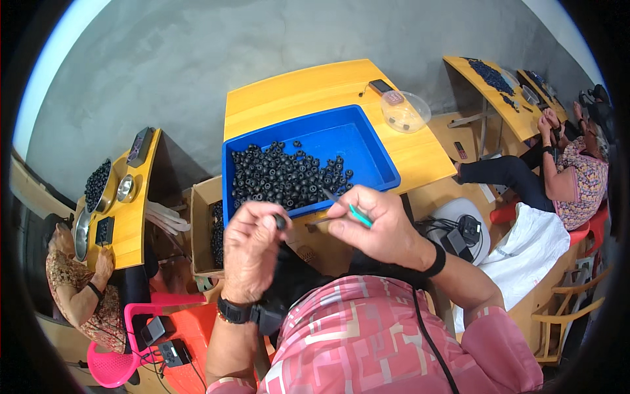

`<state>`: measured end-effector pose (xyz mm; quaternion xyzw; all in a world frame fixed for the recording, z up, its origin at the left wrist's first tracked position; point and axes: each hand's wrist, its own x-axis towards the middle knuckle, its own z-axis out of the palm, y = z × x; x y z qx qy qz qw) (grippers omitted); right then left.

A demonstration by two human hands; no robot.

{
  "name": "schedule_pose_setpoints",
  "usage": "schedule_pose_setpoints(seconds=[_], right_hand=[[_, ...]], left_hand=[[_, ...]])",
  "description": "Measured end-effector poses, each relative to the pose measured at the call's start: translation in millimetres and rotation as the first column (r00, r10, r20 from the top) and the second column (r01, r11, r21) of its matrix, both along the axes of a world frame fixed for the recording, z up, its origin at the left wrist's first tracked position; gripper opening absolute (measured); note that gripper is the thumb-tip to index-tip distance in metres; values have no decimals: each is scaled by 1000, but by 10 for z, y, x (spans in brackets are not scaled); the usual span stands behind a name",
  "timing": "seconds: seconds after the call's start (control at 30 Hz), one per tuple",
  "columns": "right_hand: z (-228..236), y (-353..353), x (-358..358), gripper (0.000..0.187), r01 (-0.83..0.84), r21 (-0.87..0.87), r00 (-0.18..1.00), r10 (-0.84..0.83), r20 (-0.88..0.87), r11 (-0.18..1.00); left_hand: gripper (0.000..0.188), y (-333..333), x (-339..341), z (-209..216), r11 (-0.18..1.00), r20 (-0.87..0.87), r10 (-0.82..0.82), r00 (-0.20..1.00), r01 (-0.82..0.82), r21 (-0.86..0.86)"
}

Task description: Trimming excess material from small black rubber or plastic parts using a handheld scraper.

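Black bead-like piece (280,222) sits pinched in the left hand's grip (252,246) by the blue tub (351,141), while the right hand's grip (380,226) clasps a teal-handled tool (359,215), seemingly a hold-and-work step whose next move calls for steadily bringing tip to piece, no lettering legible on either.
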<state>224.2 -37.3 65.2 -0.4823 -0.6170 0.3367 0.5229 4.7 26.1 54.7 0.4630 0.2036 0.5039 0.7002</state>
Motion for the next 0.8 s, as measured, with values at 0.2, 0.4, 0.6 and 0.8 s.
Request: schedule_pose_setpoints(seconds=[0.2, 0.4, 0.6, 0.8], right_hand=[[22, -157, -221, 25, -86, 114, 996, 84, 25, 990], [-121, -106, -295, 29, -119, 138, 993, 118, 16, 983], [-146, -79, -327, 30, -60, 143, 996, 51, 67, 988], [-169, -119, -285, 22, -98, 100, 993, 90, 79, 990]], left_hand=[[17, -313, 62, -183, 907, 373, -215, 903, 326, -267], [13, -329, 107, -345, 890, 428, -204, 880, 349, -292], [13, -378, 151, -328, 888, 394, -145, 908, 295, -354], [13, -401, 102, -401, 883, 378, -194, 905, 329, -336]])
